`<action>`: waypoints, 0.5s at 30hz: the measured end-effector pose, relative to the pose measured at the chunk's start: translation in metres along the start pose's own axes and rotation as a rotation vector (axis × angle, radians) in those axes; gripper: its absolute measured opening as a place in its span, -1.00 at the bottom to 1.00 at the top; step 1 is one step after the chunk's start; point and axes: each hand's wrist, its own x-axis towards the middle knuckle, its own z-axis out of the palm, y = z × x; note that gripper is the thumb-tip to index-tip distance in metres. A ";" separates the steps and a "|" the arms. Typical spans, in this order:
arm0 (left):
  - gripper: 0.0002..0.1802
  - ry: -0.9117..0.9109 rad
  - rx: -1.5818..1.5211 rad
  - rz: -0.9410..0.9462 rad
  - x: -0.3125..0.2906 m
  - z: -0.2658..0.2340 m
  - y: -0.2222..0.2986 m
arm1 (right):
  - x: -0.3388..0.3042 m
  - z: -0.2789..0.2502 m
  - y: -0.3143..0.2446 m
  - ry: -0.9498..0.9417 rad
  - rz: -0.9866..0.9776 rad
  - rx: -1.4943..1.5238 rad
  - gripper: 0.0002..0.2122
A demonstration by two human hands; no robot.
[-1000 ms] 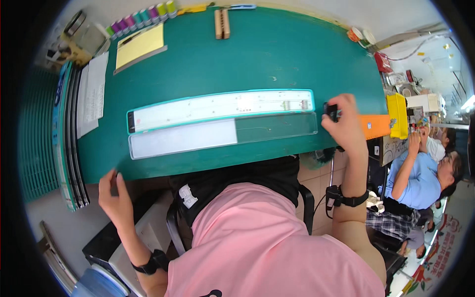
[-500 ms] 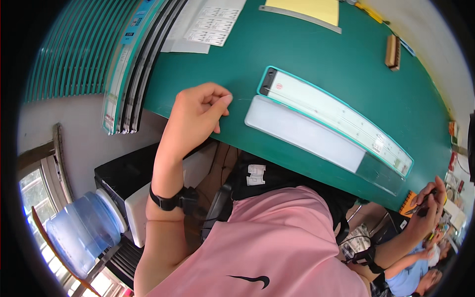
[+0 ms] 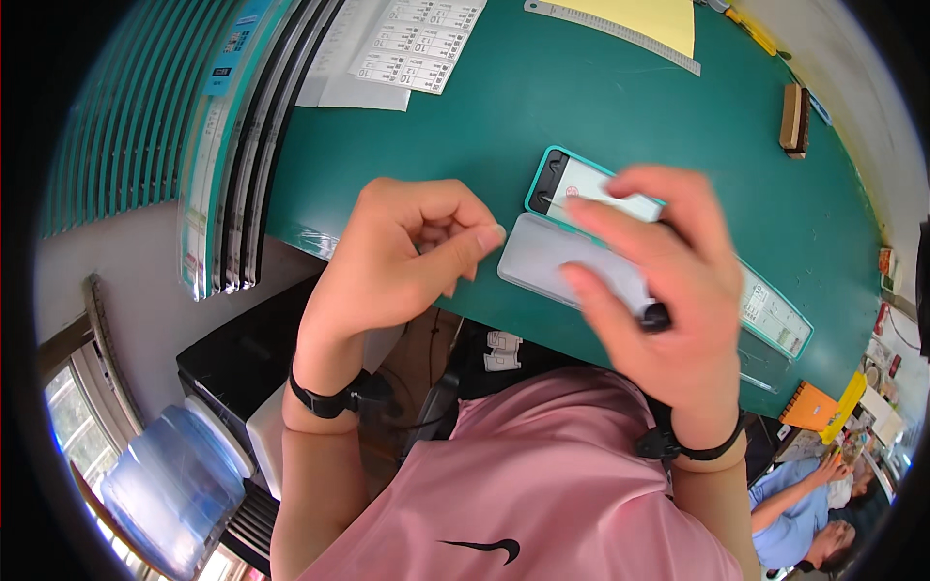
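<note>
In front of me on the green table (image 3: 455, 126) lies a long, narrow case (image 3: 551, 176) with a teal rim, a black end piece and a white inside. Its frosted lid (image 3: 542, 254) is folded open towards me. My right hand (image 3: 668, 271), smeared by motion, is above the case and hides its middle. A tool with a rounded black end (image 3: 656, 317) is in that hand; its kind is unclear. My left hand (image 3: 412, 247) is closed beside the lid's left end, thumb pressed to the curled forefinger. Whatever it may pinch is hidden.
Similar teal-edged cases (image 3: 208, 155) stand in a row at the left. Label sheets (image 3: 421, 44), a metal ruler (image 3: 620, 36) and a wooden-backed brush (image 3: 794, 120) lie farther back. An orange notebook (image 3: 810, 407) is at the right, near another person (image 3: 790, 499).
My right hand has come from the far right to above the case, bringing the black-ended tool. My left hand has moved right, closer to the case. The view has shifted slightly.
</note>
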 end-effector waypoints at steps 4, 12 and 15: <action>-0.93 -0.084 -0.388 -0.135 0.007 0.002 0.015 | 0.008 0.011 0.001 -0.095 -0.052 -0.076 -0.77; -0.69 0.176 0.285 0.320 0.016 0.020 -0.008 | 0.018 0.018 0.027 -0.004 0.092 -0.284 -0.88; -0.54 0.223 0.578 0.541 0.013 0.030 -0.027 | 0.018 0.028 0.032 -0.019 0.119 -0.347 -0.90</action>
